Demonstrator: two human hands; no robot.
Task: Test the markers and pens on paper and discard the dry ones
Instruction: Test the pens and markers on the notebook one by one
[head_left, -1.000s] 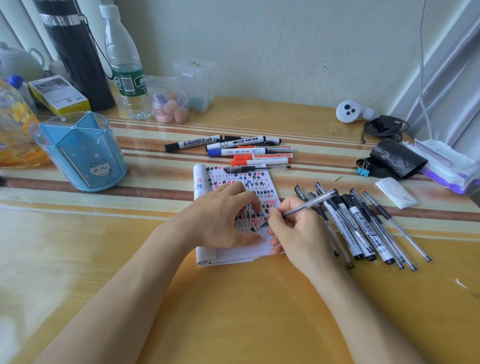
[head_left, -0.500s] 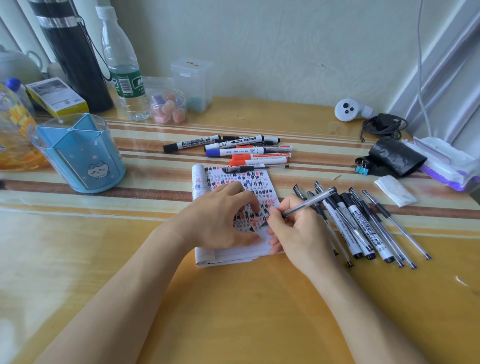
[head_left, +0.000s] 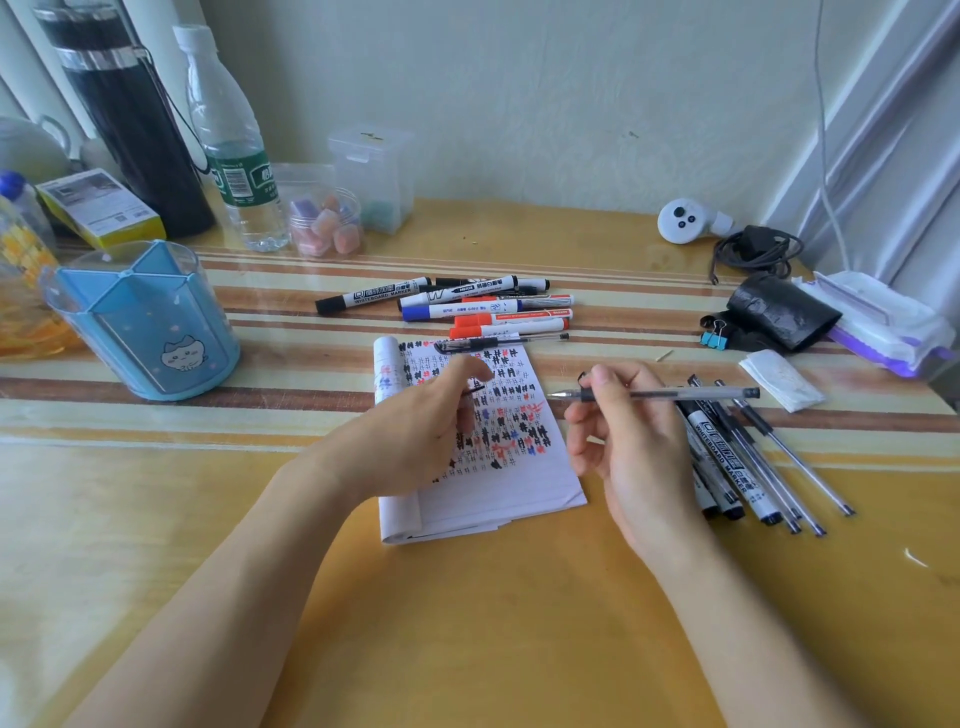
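Note:
A small notepad (head_left: 519, 478) covered in black, red and blue test marks lies on the table. My left hand (head_left: 415, 436) rests on its left half with fingers curled, pinching a small black pen cap (head_left: 471, 389). My right hand (head_left: 634, 447) holds a clear gel pen (head_left: 691, 395) level above the pad's right edge, its bare tip pointing left. Several whiteboard markers (head_left: 467, 306) lie behind the pad, with one capped gel pen (head_left: 493, 343) across the pad's top. A row of pens and markers (head_left: 753, 467) lies to the right, partly hidden by my right hand.
A blue pen holder (head_left: 145, 322) stands at the left. Behind it are a water bottle (head_left: 234, 156), a black flask (head_left: 130, 114) and a plastic jar (head_left: 324, 223). At the right lie a black pouch (head_left: 779, 312), a blue binder clip (head_left: 714, 338), a tissue (head_left: 779, 379) and a wipes pack (head_left: 883, 322).
My right hand has lifted the pen off the paper and moved right, turning it level. My left hand has shifted up the pad and curled its fingers.

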